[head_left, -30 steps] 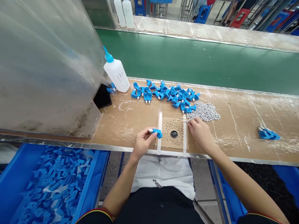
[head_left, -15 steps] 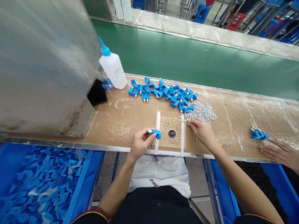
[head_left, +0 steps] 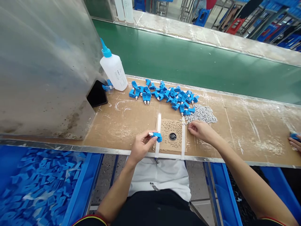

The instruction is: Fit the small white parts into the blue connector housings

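Between thumb and fingers, my left hand grips a blue plastic part with a small white tip, just left of a taped cardboard pad. On that pad sits a small round black dish. My right hand is closed in a pinch beside the pile of small grey pieces; whatever its fingertips hold is too small to make out. Beyond both hands lies a heap of blue plastic parts, several showing white tips.
A white squeeze bottle and a black phone-like slab stand by the metal housing. A green belt runs behind the table. Blue bins flank my legs. A co-worker's hand touches blue parts at the right edge.
My right hand has drawn its fingers slightly back from the grey pile. The left hand holds its blue part nearly still. The co-worker's hand and blue parts have shifted right.
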Tool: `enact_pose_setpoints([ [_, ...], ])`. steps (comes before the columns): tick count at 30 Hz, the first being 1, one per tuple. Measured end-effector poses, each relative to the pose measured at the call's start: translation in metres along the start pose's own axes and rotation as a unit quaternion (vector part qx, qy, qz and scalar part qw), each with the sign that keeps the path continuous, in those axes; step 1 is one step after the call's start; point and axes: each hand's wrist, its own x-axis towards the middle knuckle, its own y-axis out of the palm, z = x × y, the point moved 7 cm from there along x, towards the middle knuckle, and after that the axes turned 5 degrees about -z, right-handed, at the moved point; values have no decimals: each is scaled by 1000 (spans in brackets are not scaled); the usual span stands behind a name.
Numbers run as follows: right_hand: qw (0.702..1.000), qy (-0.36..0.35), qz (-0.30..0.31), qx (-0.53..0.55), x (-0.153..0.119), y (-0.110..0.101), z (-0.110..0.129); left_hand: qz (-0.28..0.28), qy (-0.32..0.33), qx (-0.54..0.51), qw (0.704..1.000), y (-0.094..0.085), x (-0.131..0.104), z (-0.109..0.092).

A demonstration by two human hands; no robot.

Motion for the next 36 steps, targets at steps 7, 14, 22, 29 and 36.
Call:
enact_pose_setpoints([
  [7,996,-45,-67,32,-15,6,4,2,4,7,1000,0,0,2],
  [14,985,-103,-137,3,-28,10,13,10,11,-2,1000,2,1,-1],
  [22,985,-109,-131,-8,-27,8,12,7,9,-1,1000,1,0,-4],
  [29,982,-136,-124,-51,-27,-2,44,14,24,-5,1000,2,0,0],
  [36,965,-201,-45,-160,-17,13,93,7,31,-30,999,2,1,-3],
])
